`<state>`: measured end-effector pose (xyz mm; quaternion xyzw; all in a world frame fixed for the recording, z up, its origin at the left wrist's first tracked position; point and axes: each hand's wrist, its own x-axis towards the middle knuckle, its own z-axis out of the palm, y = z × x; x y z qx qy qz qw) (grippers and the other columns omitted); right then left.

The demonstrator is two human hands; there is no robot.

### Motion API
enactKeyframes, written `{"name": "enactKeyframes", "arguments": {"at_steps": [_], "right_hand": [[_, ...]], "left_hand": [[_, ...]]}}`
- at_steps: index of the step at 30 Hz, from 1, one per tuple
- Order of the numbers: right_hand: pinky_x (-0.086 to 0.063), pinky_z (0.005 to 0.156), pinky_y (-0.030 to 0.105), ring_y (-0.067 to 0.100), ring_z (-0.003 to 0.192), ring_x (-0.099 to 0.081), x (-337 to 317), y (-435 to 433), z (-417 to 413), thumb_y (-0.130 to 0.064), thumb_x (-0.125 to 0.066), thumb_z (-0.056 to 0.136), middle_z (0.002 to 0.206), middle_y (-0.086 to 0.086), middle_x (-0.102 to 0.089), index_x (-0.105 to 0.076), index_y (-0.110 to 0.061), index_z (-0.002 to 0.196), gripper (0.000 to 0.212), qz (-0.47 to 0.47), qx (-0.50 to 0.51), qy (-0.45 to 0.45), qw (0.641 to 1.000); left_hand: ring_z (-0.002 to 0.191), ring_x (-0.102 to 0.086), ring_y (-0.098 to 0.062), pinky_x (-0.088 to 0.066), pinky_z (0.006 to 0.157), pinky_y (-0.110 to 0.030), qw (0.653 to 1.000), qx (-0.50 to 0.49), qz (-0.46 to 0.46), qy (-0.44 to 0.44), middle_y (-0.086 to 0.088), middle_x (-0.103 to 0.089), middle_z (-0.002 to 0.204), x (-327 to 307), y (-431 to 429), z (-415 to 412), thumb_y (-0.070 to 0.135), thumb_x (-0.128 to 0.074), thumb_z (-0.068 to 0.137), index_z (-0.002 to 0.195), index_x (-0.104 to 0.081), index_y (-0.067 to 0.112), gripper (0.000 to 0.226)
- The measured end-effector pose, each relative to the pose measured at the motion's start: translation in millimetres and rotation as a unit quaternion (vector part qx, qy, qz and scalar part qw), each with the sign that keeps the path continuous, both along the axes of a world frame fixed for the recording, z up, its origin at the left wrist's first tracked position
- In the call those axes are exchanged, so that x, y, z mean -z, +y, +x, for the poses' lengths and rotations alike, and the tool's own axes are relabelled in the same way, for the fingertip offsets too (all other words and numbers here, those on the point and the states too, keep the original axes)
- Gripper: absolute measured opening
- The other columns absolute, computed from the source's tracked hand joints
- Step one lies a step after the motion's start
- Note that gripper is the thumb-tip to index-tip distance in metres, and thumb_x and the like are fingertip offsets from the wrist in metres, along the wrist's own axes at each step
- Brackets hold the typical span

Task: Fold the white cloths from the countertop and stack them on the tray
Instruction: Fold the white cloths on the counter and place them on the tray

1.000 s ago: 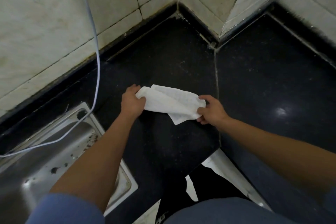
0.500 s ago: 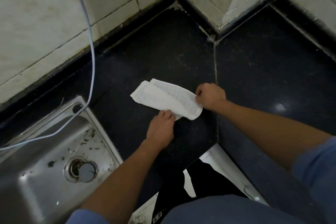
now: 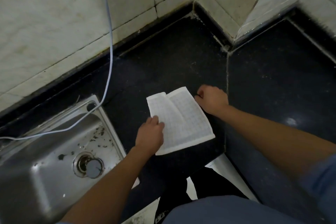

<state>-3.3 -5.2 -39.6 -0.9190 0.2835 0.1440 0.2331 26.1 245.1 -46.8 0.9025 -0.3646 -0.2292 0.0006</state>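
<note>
The counter [image 3: 181,63] is black speckled stone set into a corner, with a pale seam [image 3: 227,78] running front to back on the right. A low black upstand runs along the back. Above it the walls [image 3: 54,14] are off-white tiles with dark grout and brownish stains. At the left a steel sink [image 3: 45,160] is let into the counter; dark specks lie round its drain [image 3: 88,164]. A pale blue cable [image 3: 109,42] hangs down the wall and trails across the sink's rim.

The white cloth [image 3: 185,125], with a fine grid weave, lies on the counter near the front edge, one layer turned over the other along a crease. The left hand [image 3: 151,132] pinches its left edge, fingers curled on top. The right hand [image 3: 211,100] sits knuckles up against the far right edge, fingers tucked under; whether it grips the cloth cannot be told.

Some pale marking [image 3: 160,216] on dark clothing at the bottom is too blurred to read.
</note>
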Motion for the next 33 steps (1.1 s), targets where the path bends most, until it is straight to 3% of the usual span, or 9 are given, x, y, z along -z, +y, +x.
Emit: {"name": "enactKeyframes", "arguments": {"at_steps": [5, 11, 14, 16, 18, 22, 25, 30, 33], "right_hand": [[-0.046, 0.072, 0.032, 0.026, 0.097, -0.062, 22, 14, 44, -0.03, -0.062, 0.089, 0.11, 0.006, -0.064, -0.056, -0.019, 0.12, 0.034, 0.015, -0.025, 0.045, 0.999], [-0.049, 0.075, 0.035, 0.03, 0.094, -0.063, 27, -21, 34, -0.025, -0.057, 0.088, 0.106, 0.01, -0.065, -0.06, -0.019, 0.11, 0.023, -0.03, 0.023, 0.001, 0.999], [-0.051, 0.08, 0.039, 0.025, 0.1, -0.059, 16, -23, 12, -0.031, -0.06, 0.088, 0.114, 0.006, -0.056, -0.054, -0.021, 0.119, 0.033, -0.045, -0.035, -0.038, 0.998], [-0.051, 0.081, 0.039, 0.02, 0.099, -0.058, 3, -11, -11, -0.033, -0.059, 0.089, 0.112, 0.001, -0.056, -0.057, -0.022, 0.114, 0.028, -0.022, -0.12, -0.065, 0.99], [-0.049, 0.08, 0.035, 0.019, 0.101, -0.058, -5, 7, -40, -0.033, -0.056, 0.09, 0.111, -0.001, -0.057, -0.059, -0.022, 0.111, 0.024, -0.012, -0.252, 0.016, 0.968], [-0.029, 0.051, 0.031, 0.026, 0.082, -0.06, 5, 35, -93, -0.021, -0.075, 0.062, 0.093, 0.007, -0.059, -0.06, -0.013, 0.097, 0.038, -0.103, -0.403, 0.12, 0.901], [-0.018, 0.041, 0.023, 0.022, 0.052, -0.055, 22, 32, -102, -0.02, -0.085, 0.033, 0.061, 0.004, -0.056, -0.059, -0.014, 0.069, 0.045, -0.128, -0.37, 0.08, 0.917], [-0.039, 0.053, 0.03, 0.022, 0.084, -0.058, 21, 21, -104, -0.032, -0.051, 0.083, 0.089, 0.003, -0.057, -0.064, -0.015, 0.085, 0.021, -0.061, -0.291, -0.033, 0.954], [-0.036, 0.05, 0.027, 0.019, 0.082, -0.056, 19, 15, -110, -0.036, -0.038, 0.08, 0.089, 0.0, -0.055, -0.06, -0.017, 0.08, 0.029, -0.057, -0.301, -0.075, 0.949]], "left_hand": [[0.134, -0.031, -0.027, -0.032, 0.107, -0.043, 0.999, -0.011, 0.028, 0.028, -0.009, -0.029, 0.148, 2, -15, 15, 0.017, -0.049, 0.089, 0.139, -0.042, 0.017, 0.05], [0.141, -0.019, -0.027, -0.026, 0.112, -0.045, 0.998, -0.021, 0.053, 0.03, -0.01, -0.018, 0.155, 3, -11, 11, 0.016, -0.047, 0.09, 0.143, -0.035, 0.016, 0.054], [0.132, -0.035, -0.03, -0.034, 0.105, -0.044, 0.999, -0.028, 0.025, 0.011, -0.012, -0.034, 0.145, 7, -11, 5, 0.014, -0.05, 0.088, 0.131, -0.05, 0.012, 0.043], [0.107, -0.053, -0.029, -0.045, 0.088, -0.04, 1.0, -0.018, -0.019, -0.015, -0.011, -0.054, 0.118, 10, -10, -3, 0.009, -0.056, 0.082, 0.109, -0.063, 0.009, 0.029], [0.091, -0.056, -0.025, -0.045, 0.076, -0.036, 0.999, 0.018, -0.045, -0.003, -0.007, -0.057, 0.098, 8, -10, -18, 0.009, -0.055, 0.081, 0.097, -0.065, 0.009, 0.018], [0.098, -0.05, -0.022, -0.04, 0.078, -0.032, 0.996, 0.078, -0.023, 0.043, -0.005, -0.053, 0.107, 10, -8, -50, 0.022, -0.046, 0.09, 0.102, -0.058, 0.013, 0.019], [0.104, -0.045, -0.021, -0.041, 0.081, -0.032, 0.997, 0.064, -0.004, 0.042, -0.003, -0.048, 0.114, 15, -3, -61, 0.043, -0.047, 0.091, 0.109, -0.052, 0.016, 0.033], [0.107, -0.044, -0.024, -0.041, 0.085, -0.037, 0.999, 0.033, 0.013, 0.018, -0.005, -0.047, 0.116, 14, -13, -66, 0.055, -0.047, 0.089, 0.114, -0.048, 0.015, 0.047], [0.108, -0.046, -0.025, -0.039, 0.085, -0.036, 1.0, 0.028, 0.005, 0.002, -0.006, -0.048, 0.116, 14, -16, -66, 0.033, -0.045, 0.093, 0.111, -0.05, 0.013, 0.027]]}}
